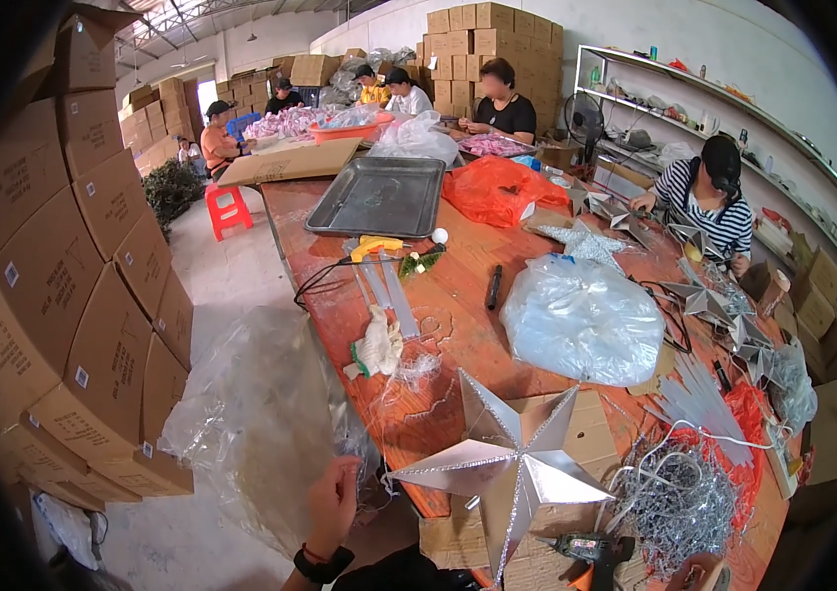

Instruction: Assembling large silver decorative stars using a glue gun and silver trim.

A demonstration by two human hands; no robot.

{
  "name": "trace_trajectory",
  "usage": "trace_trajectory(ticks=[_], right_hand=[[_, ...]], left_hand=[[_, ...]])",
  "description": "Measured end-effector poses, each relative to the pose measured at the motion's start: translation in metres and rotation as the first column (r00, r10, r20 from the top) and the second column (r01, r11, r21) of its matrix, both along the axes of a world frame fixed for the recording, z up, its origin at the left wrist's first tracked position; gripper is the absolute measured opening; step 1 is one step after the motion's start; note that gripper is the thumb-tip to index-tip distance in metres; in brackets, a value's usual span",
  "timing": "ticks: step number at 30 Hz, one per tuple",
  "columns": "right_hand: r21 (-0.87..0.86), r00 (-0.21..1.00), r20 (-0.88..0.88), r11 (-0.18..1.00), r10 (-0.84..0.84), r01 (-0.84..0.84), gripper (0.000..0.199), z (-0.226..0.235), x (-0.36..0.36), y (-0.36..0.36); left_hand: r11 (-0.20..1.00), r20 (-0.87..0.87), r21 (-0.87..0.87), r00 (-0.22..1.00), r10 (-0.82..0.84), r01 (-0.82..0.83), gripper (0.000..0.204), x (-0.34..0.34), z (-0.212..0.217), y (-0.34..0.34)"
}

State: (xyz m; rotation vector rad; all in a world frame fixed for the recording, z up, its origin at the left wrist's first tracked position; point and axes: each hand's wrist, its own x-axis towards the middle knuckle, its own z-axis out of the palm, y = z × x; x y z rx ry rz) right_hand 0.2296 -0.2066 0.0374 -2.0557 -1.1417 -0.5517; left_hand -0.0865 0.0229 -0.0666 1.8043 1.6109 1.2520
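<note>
At the near edge of the worn red-orange wooden table, a large silver five-pointed star rests on brown cardboard; left of it, the left hand has loosely curled fingers, whether gripping anything I cannot tell. Near right, by tangled silver tinsel, the right hand is mostly cut off, its grip unclear. Left, stacked brown cardboard cartons carry dark print and small white labels.

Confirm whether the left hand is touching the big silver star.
Apart. The head view shows a visible gap between the left hand and the left tip of the silver star, its nearest part.
</note>
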Motion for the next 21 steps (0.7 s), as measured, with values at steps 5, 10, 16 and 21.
trace_trajectory(ticks=[5,10,16,21], right_hand=[[0.017,0.992,-0.121,0.999,-0.025,0.027,0.015,-0.003,-0.003,0.002],[0.005,0.997,-0.082,1.000,0.003,-0.002,0.015,0.001,-0.008,0.005],[0.075,0.978,-0.205,0.997,0.034,-0.019,0.015,-0.005,-0.006,0.002],[0.139,0.951,-0.303,0.990,0.066,-0.024,0.016,-0.012,-0.002,-0.002]], left_hand=[[0.998,0.027,0.067,1.000,0.007,-0.008,0.014,0.001,-0.003,0.001],[1.000,0.017,0.021,1.000,0.018,-0.018,0.016,0.002,0.002,0.001],[0.998,0.045,-0.008,0.997,0.066,-0.066,0.018,0.002,0.001,0.002],[0.998,0.048,0.023,0.997,0.065,-0.066,0.018,0.002,0.002,0.002]])
